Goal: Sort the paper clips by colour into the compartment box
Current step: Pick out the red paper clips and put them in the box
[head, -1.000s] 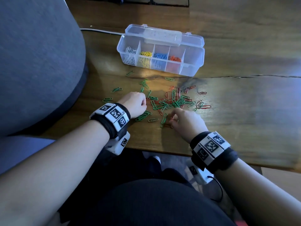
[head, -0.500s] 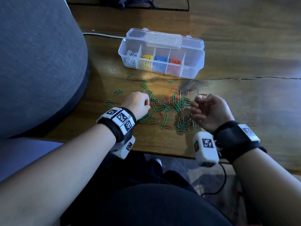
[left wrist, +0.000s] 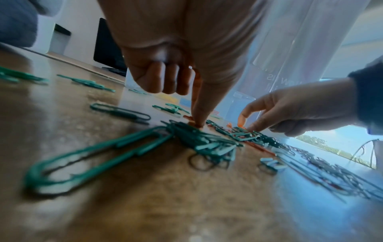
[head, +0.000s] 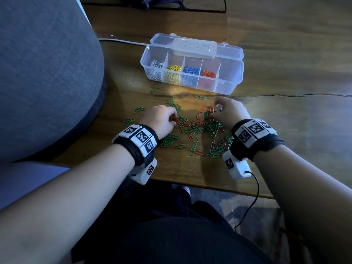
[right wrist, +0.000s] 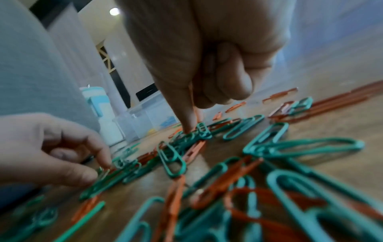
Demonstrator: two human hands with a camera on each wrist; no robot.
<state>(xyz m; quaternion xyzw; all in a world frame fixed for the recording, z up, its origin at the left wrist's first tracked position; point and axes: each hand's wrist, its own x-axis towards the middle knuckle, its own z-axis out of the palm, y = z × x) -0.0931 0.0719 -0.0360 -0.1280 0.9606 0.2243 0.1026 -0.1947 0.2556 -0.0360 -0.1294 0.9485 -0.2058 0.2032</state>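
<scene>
Lowered again from mid-air, the right hand (head: 227,111) pinches into the loose green and orange wire paper clips (head: 202,128) at frame centre; the left hand (head: 162,119) pinches an orange clip. White, yellow, blue and orange already fill the clear plastic compartment box (head: 231,80) above; green remains.

Dark brown wooden table (head: 285,130), long crack across it; grey upholstered cushion (head: 47,73) left; white cable (head: 122,41) behind.

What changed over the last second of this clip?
The right hand, lifted off the wooden table half a second ago, came back down onto the far side of the green and orange paper clips. The left hand and clear plastic compartment box stayed put.
</scene>
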